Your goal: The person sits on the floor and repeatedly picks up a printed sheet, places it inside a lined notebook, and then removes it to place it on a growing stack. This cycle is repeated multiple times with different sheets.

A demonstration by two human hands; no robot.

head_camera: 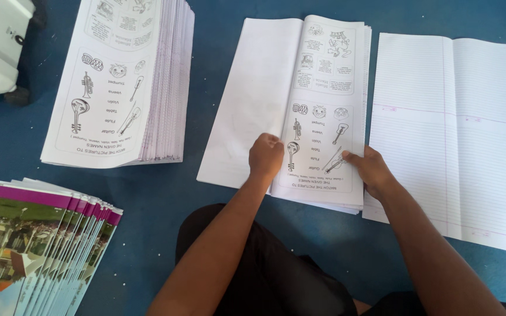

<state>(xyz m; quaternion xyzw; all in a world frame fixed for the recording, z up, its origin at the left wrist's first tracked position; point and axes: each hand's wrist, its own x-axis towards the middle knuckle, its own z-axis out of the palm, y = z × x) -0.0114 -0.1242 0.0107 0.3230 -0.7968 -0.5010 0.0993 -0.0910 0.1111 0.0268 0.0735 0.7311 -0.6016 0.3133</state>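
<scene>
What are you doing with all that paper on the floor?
A person sits on a blue floor with both hands on a folded stack of printed sheets. The left hand presses near the fold; the right hand holds the edge. Another printed stack, lined sheets and colourful covers lie around.

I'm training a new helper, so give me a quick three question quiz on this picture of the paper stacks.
1. True or false: the left hand rests on the folded printed sheets in the middle.
2. Which lies nearest the right hand? A) colour covers B) ruled paper C) tall stack
3. What colour is the floor under the stacks?

Key: 1 true; 2 B; 3 blue.
</scene>
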